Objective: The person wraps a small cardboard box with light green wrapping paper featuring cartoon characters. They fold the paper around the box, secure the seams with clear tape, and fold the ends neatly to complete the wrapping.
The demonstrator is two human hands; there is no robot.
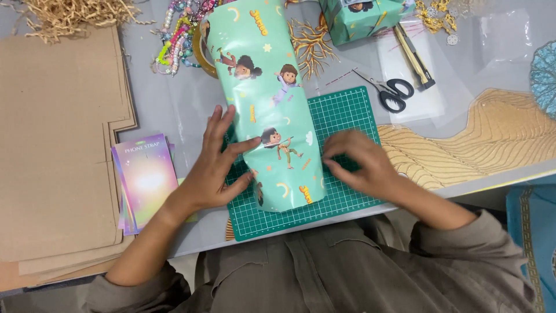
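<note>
Wrapping paper point(267, 110), mint green with cartoon children, lies in a loose roll across the green cutting mat point(341, 116) on the bench point(191, 104). Left hand point(217, 165) presses its left side, fingers point(223, 124) spread apart and flat. Right hand point(362, 162) rests at its right edge, fingers curled together on the mat. Black scissors point(391, 93) lie beyond; cardboard sheets point(55, 145) sit far left.

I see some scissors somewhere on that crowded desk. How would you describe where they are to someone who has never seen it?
Start at the green cutting mat under the person's hands, then look just past its far right corner. The scissors lie there on a clear plastic sheet, with black handles and short silver blades pointing left. The utility knife beside them is one long straight bar, with no loops.
</note>
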